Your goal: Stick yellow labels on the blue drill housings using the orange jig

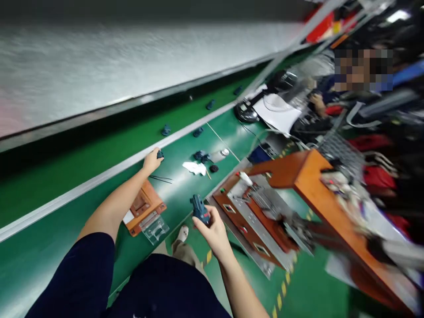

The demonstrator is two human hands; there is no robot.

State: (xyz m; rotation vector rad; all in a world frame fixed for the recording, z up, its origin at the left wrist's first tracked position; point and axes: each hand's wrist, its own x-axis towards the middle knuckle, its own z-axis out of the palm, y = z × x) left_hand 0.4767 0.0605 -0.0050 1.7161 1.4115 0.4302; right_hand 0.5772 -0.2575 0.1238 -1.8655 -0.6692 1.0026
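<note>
Near the white rail, my left hand is closed on a small dark part. Lower and to the right, my right hand grips a dark blue-grey housing with a red mark, held up in front of the bench edge. On the green bench lie more dark parts, a white cloth, a pale bottle and a round black piece. Beyond the rail, another dark part sits on the green belt.
An orange fixture with a clear plate lies below my left forearm. At the right stands a large orange and metal machine. A person's hand shows at the upper right, near white paper. The right side is blurred.
</note>
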